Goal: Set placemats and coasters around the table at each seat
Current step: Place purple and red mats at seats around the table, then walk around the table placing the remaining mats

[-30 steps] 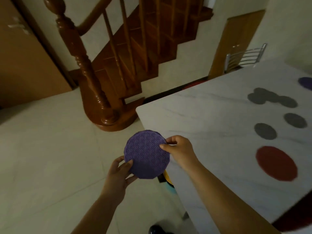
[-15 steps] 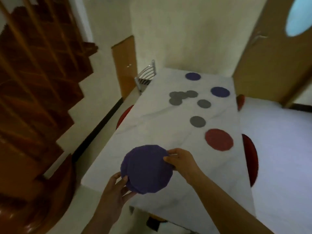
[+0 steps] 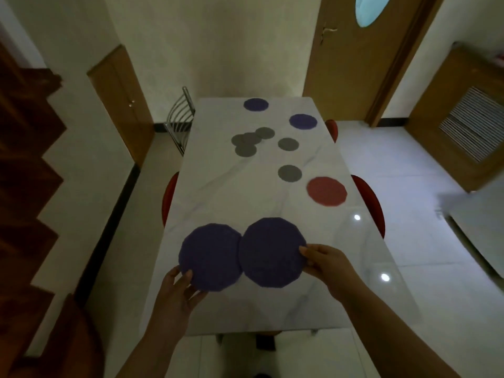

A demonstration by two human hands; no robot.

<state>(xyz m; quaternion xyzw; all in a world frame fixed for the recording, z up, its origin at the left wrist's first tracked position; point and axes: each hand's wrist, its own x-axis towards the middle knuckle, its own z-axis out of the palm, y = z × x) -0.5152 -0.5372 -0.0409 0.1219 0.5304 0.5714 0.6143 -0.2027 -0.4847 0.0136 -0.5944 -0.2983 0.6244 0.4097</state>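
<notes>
Over the table (image 3: 245, 192) the purple stack has split between the hands: left hand (image 3: 174, 293) pinches left mat (image 3: 210, 257), right hand (image 3: 327, 264) pinches right mat (image 3: 271, 252), ready to lay.

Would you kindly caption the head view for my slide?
Left hand grips the left purple placemat, right hand the right purple placemat, at the table's near end; grey coasters beyond.

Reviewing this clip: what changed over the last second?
The purple stack was carried from beside the table to over its near end and split: left hand holds the left purple mat, right hand pinches the right purple mat. Grey coasters, red placemat and far purple mats stayed put.
</notes>
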